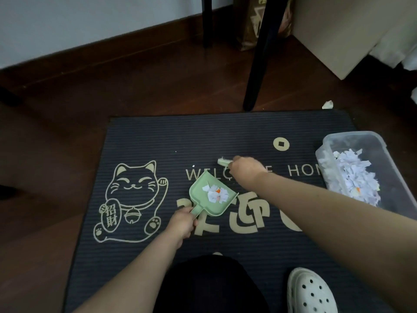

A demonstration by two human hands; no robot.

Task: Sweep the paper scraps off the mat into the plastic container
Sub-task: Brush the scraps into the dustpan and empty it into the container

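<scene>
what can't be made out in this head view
All in the head view:
The tool in the right hand: motion-blurred and mostly hidden by that hand; only a pale tip shows.
The plastic container: near end hidden by the right forearm.
The dustpan: handle covered by the left hand.
The white specks on the mat: too small to call paper scraps.

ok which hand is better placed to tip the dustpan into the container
Left. The left hand grips the green dustpan by its handle, paper scraps inside; the right hand holds a small brush. The plastic container sits rightward, so it must reach across.
</scene>
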